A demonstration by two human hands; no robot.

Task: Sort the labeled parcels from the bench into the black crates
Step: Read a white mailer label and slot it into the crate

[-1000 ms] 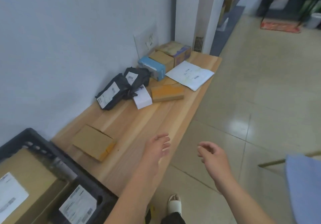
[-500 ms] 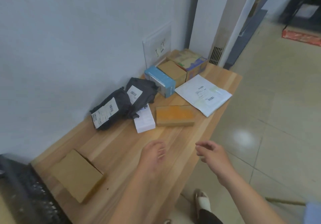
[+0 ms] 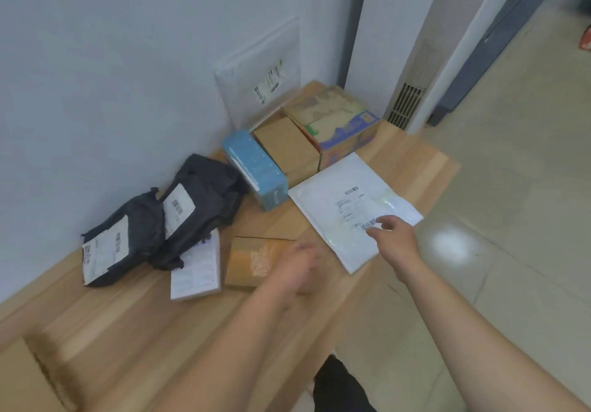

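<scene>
**OPERATOR:** As both hands have travelled from the near edge of the bench (image 3: 160, 331) up to the parcel cluster within the last second, I log the reach phase as nearly complete. The black crates have left the head view.

**SUPERVISOR:** State hand positions and finger condition.

**OPERATOR:** The right hand (image 3: 391, 235) sits over the white mailer (image 3: 345, 207). Its fingers are spread and relaxed above the label barcode and hold nothing. I cannot confirm contact. The left hand (image 3: 297, 267) overlaps the right end of the flat brown box (image 3: 252, 259). Motion blur hides its fingers, so I cannot tell whether they grip.

**SUPERVISOR:** Meaning for the task?

**OPERATOR:** I judge that no parcel is lifted yet and that two pick candidates are selected, one per hand. The black poly bags (image 3: 121, 239), the small white parcel (image 3: 196, 267) and the blue box (image 3: 256, 172) are not yet sorted.

**SUPERVISOR:** Orientation of the mailer?

**OPERATOR:** It lies flat, label up, on the floor-side part of the bench, just beside the blue box. Its long axis runs diagonally, from far left near the blue box to near right. Its right corner appears to overhang the bench edge slightly. The brown box lies flat, taped face up, with its long axis left to right in the view. Its left end is just beside the small white parcel.
</scene>
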